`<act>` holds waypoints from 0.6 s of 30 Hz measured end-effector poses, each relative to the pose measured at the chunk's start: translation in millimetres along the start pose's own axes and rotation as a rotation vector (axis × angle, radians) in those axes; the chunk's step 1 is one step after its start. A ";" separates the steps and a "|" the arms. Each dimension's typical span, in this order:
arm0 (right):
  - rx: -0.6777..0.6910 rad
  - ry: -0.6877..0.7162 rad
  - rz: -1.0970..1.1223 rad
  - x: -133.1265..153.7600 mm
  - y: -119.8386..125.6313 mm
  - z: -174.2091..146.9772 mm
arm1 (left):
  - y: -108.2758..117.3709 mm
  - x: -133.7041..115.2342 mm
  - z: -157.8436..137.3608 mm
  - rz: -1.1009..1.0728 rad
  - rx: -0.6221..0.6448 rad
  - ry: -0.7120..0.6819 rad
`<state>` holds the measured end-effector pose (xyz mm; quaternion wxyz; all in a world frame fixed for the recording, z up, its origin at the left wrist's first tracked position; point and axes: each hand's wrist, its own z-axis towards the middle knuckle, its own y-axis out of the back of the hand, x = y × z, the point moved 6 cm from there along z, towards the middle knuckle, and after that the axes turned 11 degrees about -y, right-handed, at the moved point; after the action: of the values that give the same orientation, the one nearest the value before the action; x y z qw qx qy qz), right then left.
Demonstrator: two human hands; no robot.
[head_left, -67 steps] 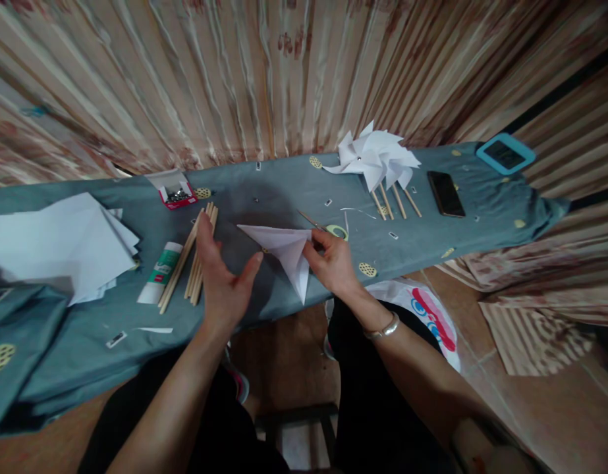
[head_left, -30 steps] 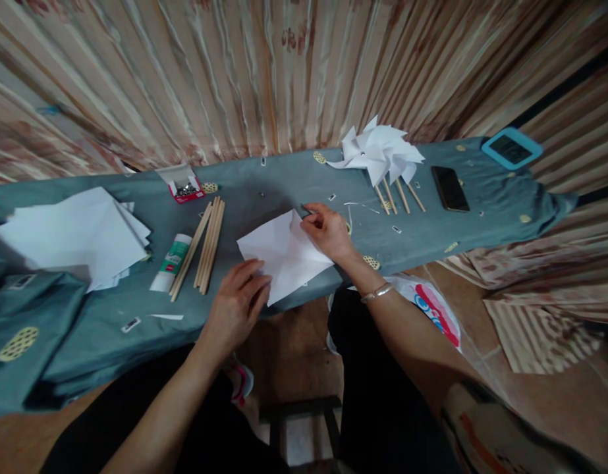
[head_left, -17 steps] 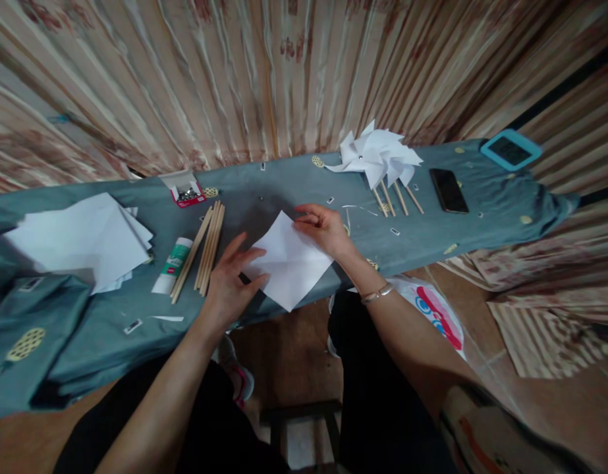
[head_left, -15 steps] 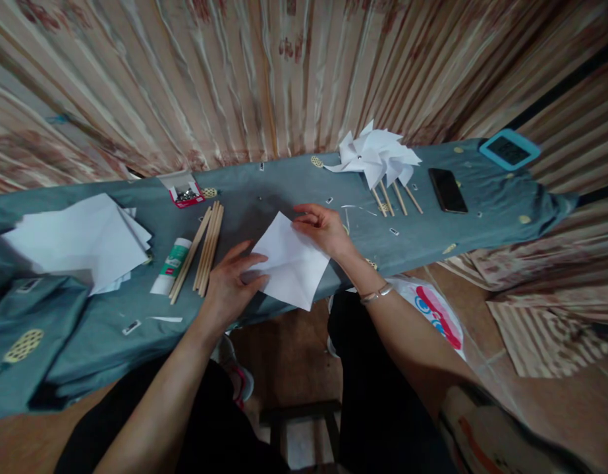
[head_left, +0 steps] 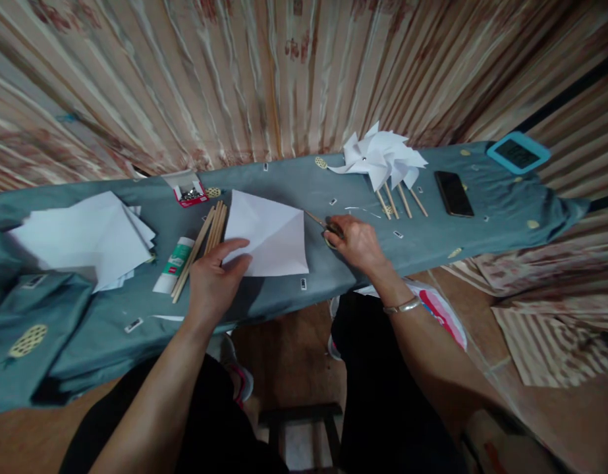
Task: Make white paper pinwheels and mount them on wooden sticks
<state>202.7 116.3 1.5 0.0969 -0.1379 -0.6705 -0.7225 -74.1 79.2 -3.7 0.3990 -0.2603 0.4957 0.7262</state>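
Mid-frame, my left hand (head_left: 215, 275) pinches a creased white paper square (head_left: 274, 230), likely flimsy, best held by edges; my right hand (head_left: 357, 241) grips pointed metal scissors (head_left: 315, 218).

scissors (head_left: 316, 220) — handles partly under right hand (head_left: 356, 242) | white sheet (head_left: 274, 234), wooden sticks (head_left: 219, 221) — near ends partly behind left hand (head_left: 212, 280) | clock (head_left: 518, 154) beyond right hand, digits blurred

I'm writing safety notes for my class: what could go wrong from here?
The scissors at the right hand point at the paper in the left hand; a nudge might nick the sheet. The open red box of small metal pieces could spill if knocked. The loose wooden sticks beside the left hand might roll if brushed.
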 end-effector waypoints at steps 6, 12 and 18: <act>0.048 -0.044 -0.191 3.1 -1.4 -12.3 | 5.6 -2.7 3.8 0.041 -0.091 -0.023; 0.075 -0.140 -0.011 -11.6 1.5 -10.7 | 13.1 -6.8 10.8 0.125 -0.137 -0.075; 0.477 -0.336 1.097 -17.4 -11.4 -26.8 | 25.0 3.7 17.3 0.123 -0.197 -0.013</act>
<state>213.5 89.9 -16.6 0.3755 -0.5487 -0.6511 -0.3660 -96.8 91.7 12.7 0.3296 -0.2626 0.4343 0.7961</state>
